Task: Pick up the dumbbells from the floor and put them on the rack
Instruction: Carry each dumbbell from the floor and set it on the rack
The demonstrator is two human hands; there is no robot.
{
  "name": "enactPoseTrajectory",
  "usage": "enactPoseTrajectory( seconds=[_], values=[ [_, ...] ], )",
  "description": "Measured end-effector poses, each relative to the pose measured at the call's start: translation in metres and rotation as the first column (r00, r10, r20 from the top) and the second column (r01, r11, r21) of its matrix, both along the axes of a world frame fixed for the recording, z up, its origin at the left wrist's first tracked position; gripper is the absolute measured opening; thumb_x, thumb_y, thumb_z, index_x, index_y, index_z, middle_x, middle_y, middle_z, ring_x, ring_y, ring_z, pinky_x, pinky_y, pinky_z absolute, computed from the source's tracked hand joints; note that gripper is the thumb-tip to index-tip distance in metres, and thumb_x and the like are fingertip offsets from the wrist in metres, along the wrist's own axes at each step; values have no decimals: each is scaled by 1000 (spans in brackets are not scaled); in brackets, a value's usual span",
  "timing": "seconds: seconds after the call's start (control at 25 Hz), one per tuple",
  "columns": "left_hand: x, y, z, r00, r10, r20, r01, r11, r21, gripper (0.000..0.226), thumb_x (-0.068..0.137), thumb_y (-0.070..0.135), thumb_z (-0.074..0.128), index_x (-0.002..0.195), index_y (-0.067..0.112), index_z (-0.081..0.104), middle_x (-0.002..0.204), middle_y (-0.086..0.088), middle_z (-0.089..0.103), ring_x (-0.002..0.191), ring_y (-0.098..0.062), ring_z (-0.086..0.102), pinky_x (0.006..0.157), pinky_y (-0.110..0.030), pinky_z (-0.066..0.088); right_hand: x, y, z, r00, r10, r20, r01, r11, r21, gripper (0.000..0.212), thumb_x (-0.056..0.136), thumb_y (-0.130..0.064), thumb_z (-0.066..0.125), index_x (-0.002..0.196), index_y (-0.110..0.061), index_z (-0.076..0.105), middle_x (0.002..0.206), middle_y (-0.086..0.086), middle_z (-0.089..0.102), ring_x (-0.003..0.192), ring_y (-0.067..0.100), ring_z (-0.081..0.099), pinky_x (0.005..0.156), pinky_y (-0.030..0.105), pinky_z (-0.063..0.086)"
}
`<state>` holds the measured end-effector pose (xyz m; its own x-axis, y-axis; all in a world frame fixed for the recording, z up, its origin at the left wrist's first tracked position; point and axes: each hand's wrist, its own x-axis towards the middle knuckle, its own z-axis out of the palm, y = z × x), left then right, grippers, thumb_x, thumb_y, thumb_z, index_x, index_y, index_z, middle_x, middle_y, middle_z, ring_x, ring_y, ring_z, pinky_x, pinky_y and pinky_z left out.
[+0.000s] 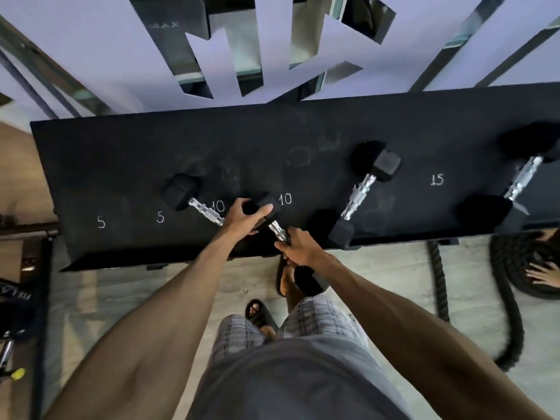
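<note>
A black rack [121,165] w/ chalked nos. 5, 5, 10, 10, 15 is seen from above. Left of centre, the 1st dumbbell [181,192] is laid on the rack, its near end hidden behind the L hand [242,219]. The far head of the held dumbbell [277,230] is gripped by the L hand, fingers curled over it, btw. the two 10 marks. Its chrome handle is clasped by the R hand [298,247] at the rack's front edge; the near head is hung out past that edge, over the floor. Further right, a 3rd dumbbell [359,194] is laid aslant on the rack, and a 4th dumbbell [522,180] past the 15. A rope [441,277] is trailed on the floor below.
</note>
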<state>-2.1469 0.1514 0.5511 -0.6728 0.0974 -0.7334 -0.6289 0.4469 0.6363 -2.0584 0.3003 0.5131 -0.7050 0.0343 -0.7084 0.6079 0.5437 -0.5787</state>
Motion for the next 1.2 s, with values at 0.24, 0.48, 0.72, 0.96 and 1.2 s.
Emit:
enactPoseTrajectory(
  seconds=[0.24, 0.48, 0.72, 0.96, 1.2],
  values=[
    [-44, -1, -16, 992, 120, -29, -121, 992, -43, 61, 82, 42, 75, 130, 14, 50, 128, -8, 56, 110, -23, 64, 84, -43, 61, -66, 10, -10, 992, 107, 62, -101, 990, -96, 15, 93, -15, 56, 103, -6, 53, 77, 12, 69, 58, 22, 69, 63, 39, 62],
    [-70, -7, -24, 998, 39, -59, -45, 994, -97, 68, 80, 50, 73, 137, 23, 49, 139, -5, 50, 115, -20, 60, 85, -36, 60, -90, 2, -27, 989, 121, 82, -107, 983, -150, 17, 95, -17, 56, 107, -8, 49, 84, 14, 68, 64, 21, 69, 68, 43, 62],
    [-81, -7, -21, 998, -26, -63, 12, 976, -218, 73, 84, 54, 66, 147, 33, 37, 153, -2, 37, 137, -22, 42, 106, -36, 40, -114, 7, -39, 973, 228, 43, -225, 973, -57, 20, 96, -25, 56, 108, -13, 44, 98, 12, 66, 85, 25, 70, 77, 47, 60],
    [-74, -9, -26, 990, -9, -140, -24, 972, -234, 69, 85, 45, 70, 145, 23, 45, 143, -3, 53, 128, -19, 53, 94, -23, 41, -117, 7, -49, 972, 221, 77, -218, 975, -43, 21, 95, -21, 58, 109, -14, 44, 101, 11, 66, 86, 24, 70, 79, 46, 60],
    [-72, -4, -15, 990, -72, -120, 30, 945, -325, 63, 91, 43, 63, 142, 15, 40, 138, -12, 55, 125, -29, 55, 98, -36, 44, -115, 1, -29, 975, 204, 89, -208, 977, 36, 24, 94, -13, 51, 118, -7, 46, 106, 15, 63, 88, 27, 65, 68, 34, 48]
  ],
)
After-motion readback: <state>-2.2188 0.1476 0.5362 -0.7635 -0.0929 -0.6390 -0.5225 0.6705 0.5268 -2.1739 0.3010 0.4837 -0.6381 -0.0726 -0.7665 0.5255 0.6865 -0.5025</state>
